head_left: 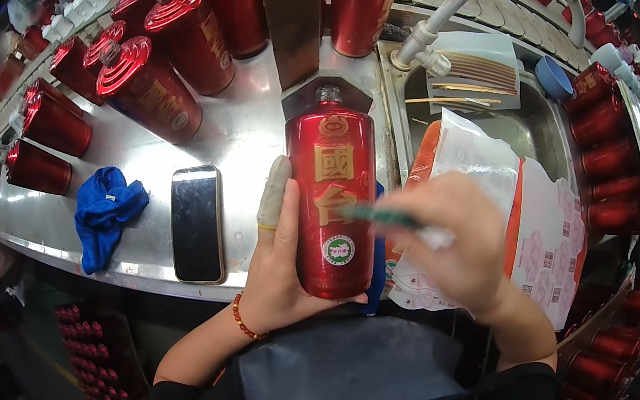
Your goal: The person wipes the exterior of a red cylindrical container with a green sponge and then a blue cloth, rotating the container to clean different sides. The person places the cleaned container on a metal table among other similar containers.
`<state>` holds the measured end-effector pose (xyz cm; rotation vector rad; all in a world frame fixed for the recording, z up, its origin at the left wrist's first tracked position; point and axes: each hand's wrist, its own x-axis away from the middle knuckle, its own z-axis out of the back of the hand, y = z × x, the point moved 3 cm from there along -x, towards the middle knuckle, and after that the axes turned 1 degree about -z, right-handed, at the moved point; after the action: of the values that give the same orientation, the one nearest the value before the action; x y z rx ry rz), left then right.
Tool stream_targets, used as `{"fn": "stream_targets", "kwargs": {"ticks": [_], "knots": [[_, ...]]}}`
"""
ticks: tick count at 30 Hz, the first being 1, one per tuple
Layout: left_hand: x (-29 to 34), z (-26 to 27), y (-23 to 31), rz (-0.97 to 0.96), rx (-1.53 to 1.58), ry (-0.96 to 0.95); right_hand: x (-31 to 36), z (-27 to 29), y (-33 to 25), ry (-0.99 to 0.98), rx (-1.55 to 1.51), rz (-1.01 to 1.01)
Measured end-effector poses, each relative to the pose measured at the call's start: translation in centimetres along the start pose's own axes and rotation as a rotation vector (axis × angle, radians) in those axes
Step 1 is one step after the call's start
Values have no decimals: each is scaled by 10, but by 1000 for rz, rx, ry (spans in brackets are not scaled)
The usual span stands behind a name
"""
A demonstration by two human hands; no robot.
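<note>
A red bottle (313, 236) with gold characters and a round green-and-white sticker leans upright before me, its clear threaded neck uncapped. My left hand (275, 271) is wrapped around its left side and base. A cloth cover sits on one finger of that hand, and a beaded bracelet circles the wrist. My right hand (465, 241) is closed on a slim dark-green tool (389, 217), smeared by motion. The tool's tip is over the bottle's front, at the lower gold character; whether it touches cannot be told. Something whitish shows under the right fingers.
A phone (199, 224) and a blue cloth (107, 211) lie on the metal bench left of the bottle. Several red bottles (152, 86) stand behind them. At right, sticker sheets (547, 240) lie beside a sink (537, 136) with a pipe (443, 21) and a blue bowl (554, 77).
</note>
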<state>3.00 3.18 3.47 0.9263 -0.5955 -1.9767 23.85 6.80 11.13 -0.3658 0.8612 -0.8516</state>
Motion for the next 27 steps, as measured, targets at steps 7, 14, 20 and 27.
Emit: {"fn": "stream_targets", "kwargs": {"ticks": [7,14,20,27], "knots": [[5,-1,-11,-4,51,-17,-9,10,36,100,9,-155],[4,-2,-12,-16,67,-24,-12,10,38,74,4,-144],[4,-4,-16,-44,99,-18,-20,17,40,93,70,-151],[3,7,-10,-19,6,-71,-13,34,56,86,47,-276]]}}
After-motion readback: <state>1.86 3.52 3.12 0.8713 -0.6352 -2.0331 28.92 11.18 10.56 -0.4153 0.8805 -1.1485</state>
